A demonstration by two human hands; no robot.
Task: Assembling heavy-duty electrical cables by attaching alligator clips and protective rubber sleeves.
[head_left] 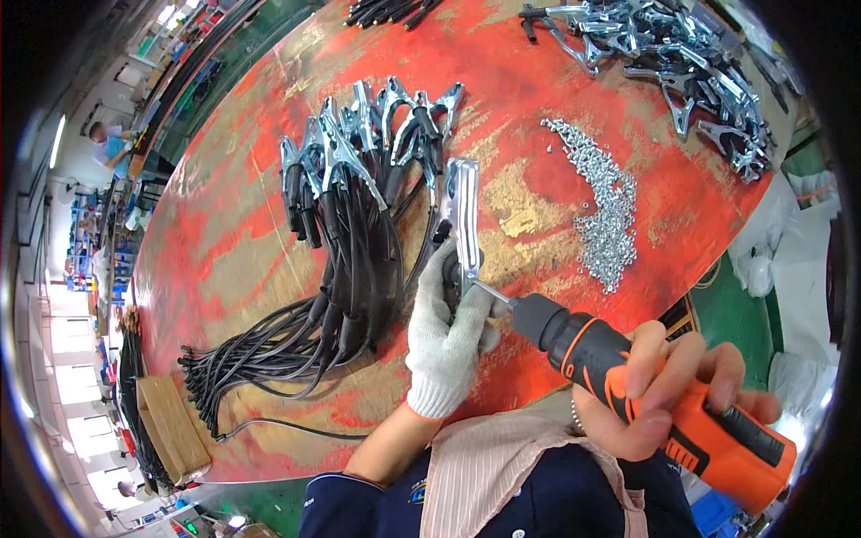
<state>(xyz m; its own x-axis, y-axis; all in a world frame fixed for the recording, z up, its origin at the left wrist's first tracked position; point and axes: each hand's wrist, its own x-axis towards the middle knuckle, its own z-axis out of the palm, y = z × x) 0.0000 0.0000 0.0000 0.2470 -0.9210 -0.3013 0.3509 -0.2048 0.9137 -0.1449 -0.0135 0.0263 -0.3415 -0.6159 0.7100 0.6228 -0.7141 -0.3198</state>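
Observation:
My left hand (446, 345), in a white knit glove, is closed around the lower end of a shiny metal spring clamp (464, 211), which points away from me. My bare right hand (668, 381) grips an orange and black cordless screwdriver (735, 448). Its bit reaches the clamp beside my left fingertips; the exact contact point is too small to make out. Just left of the glove lies a bundle of black cables (345, 278). Metal clamps (336, 148) are fitted on the bundle's far ends.
Small metal nuts (610, 215) are heaped on the red, worn table (511, 99), right of the clamp. Loose clamps (691, 72) pile up at the far right. More black cables (387, 11) lie at the far edge. A cardboard box (170, 426) stands near left; a person (109, 148) is beyond.

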